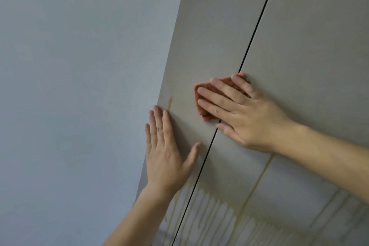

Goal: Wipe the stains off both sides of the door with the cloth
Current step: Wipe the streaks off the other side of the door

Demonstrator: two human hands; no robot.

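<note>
Cloth (205, 115) lies on the door (199, 36) under the right hand (246, 115), fingers straight. Beside a yellow stain (170, 103) the left hand (165, 152) presses flat.

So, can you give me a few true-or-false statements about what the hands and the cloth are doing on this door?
1. The right hand presses a reddish cloth flat against the door. True.
2. The left hand holds a spray bottle. False: it rests flat on the door, holding nothing.
3. A yellowish streak shows just above the left hand's fingertips. True.
4. The cloth lies well away from the dark gap between the panels. False: it lies across the gap.
5. The door below the hands is spotless. False: yellowish drip marks run down there.
</note>
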